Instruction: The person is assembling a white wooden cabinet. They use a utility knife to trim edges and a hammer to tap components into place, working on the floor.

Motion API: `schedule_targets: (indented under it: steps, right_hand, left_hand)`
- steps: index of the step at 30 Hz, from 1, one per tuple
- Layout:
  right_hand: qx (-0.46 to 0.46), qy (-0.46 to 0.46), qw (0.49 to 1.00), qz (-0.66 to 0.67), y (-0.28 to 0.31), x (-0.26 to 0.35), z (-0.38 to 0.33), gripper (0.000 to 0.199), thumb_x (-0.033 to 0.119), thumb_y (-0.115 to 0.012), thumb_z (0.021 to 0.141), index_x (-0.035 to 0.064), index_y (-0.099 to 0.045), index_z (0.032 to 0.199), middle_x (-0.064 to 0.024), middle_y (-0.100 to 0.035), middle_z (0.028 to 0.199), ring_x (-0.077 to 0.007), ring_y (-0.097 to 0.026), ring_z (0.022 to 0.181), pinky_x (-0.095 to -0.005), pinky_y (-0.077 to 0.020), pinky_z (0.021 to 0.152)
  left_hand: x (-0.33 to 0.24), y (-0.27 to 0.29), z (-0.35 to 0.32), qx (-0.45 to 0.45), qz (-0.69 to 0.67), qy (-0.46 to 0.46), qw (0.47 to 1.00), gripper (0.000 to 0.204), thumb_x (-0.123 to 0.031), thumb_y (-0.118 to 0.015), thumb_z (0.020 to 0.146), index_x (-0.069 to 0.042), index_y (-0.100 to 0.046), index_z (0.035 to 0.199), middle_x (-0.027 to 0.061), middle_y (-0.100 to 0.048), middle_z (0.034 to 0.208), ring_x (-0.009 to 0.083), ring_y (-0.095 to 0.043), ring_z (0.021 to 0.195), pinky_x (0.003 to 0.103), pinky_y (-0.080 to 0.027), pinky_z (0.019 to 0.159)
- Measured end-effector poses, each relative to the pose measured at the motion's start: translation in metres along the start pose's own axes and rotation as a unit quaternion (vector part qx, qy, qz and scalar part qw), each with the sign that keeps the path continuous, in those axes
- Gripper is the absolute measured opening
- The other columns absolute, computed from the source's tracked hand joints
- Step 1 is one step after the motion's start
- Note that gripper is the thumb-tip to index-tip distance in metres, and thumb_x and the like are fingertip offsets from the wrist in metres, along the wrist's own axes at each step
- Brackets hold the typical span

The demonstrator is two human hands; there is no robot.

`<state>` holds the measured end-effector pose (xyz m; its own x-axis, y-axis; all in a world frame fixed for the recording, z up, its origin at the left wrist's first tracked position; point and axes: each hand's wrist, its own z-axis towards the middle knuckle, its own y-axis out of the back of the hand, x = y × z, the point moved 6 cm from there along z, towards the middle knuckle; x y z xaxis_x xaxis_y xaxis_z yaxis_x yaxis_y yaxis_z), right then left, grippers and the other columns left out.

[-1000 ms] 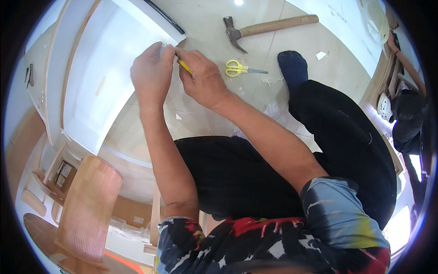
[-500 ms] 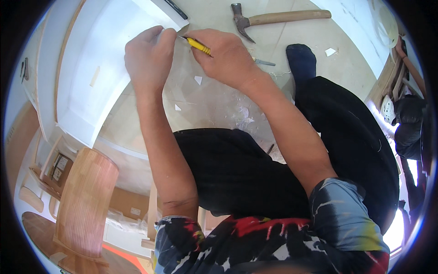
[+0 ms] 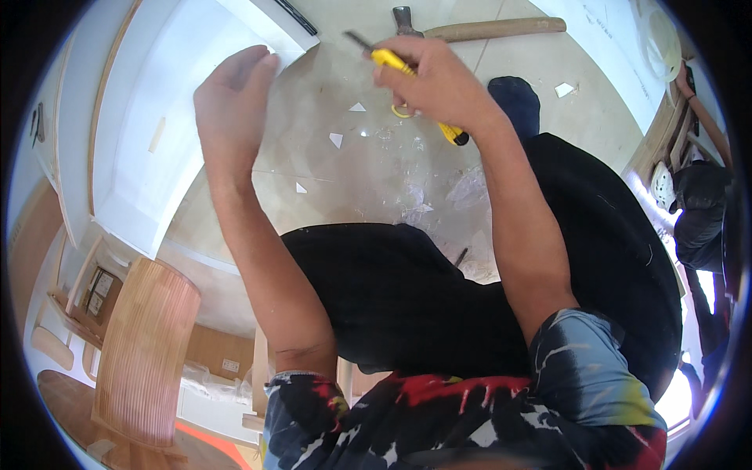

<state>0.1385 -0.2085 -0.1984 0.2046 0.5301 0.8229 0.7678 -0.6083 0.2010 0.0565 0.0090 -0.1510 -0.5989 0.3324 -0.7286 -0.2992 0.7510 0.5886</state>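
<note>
My right hand (image 3: 433, 84) is wrapped round a yellow utility knife (image 3: 392, 61), its dark blade pointing up and left, clear of the white panel. At the panel's near corner is my left hand (image 3: 229, 110), slightly blurred, with thumb and fingers drawn together. What lies between those fingertips, if anything, is hidden. The white panel (image 3: 168, 106), a broad tray-like piece with raised edges, stretches away to the left. Below my right hand a yellow loop (image 3: 401, 112) shows, the rest of it covered.
Beyond my right hand a claw hammer (image 3: 493, 30) lies on the tiled floor. Small white scraps (image 3: 336, 140) and crumpled clear plastic (image 3: 468, 186) are scattered there. A curved wooden board (image 3: 149, 345) stands lower left; another white sheet (image 3: 603, 55) lies upper right. Another person's arm (image 3: 701, 117) shows far right.
My right hand has lifted the knife away from the panel corner, moving right, and its blade now tips upward. My left hand has shifted slightly left and down. The yellow loop has come into view.
</note>
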Motion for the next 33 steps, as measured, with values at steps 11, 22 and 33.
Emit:
schedule_targets:
  steps: [11,22,33]
  right_hand:
    - [-0.07,0.046,0.991,0.109,-0.035,0.01,0.0,0.031,0.028,-0.06,0.093,0.0002,-0.067,0.105,-0.0141,-0.067,0.076,-0.0256,-0.064,0.068,-0.0365,-0.0499,0.065]
    - [-0.088,0.085,0.991,-0.056,-0.041,0.028,0.01,0.028,0.025,-0.06,0.09,-0.0017,-0.067,0.096,-0.0234,-0.066,0.079,-0.0411,-0.063,0.075,-0.047,-0.0497,0.072]
    - [-0.028,0.065,0.997,0.021,-0.059,0.025,0.01,0.023,0.024,-0.061,0.092,0.0007,-0.066,0.092,-0.019,-0.066,0.08,-0.0359,-0.062,0.075,-0.044,-0.0494,0.071]
  left_hand:
    - [-0.017,-0.019,-0.013,-0.071,0.298,-0.122,0.944,0.039,-0.028,-0.077,0.081,-0.004,-0.072,0.111,0.0148,-0.071,0.109,0.0308,-0.069,0.095,0.036,-0.053,0.086]
    - [-0.014,-0.013,-0.016,-0.08,0.252,-0.173,0.949,0.025,-0.022,-0.073,0.084,-0.006,-0.071,0.102,0.0098,-0.071,0.103,0.0304,-0.069,0.085,0.036,-0.054,0.074]
    - [-0.004,-0.005,-0.008,-0.026,0.115,-0.042,0.992,0.032,-0.027,-0.066,0.091,-0.003,-0.072,0.112,0.017,-0.072,0.103,0.0273,-0.069,0.09,0.035,-0.051,0.083]
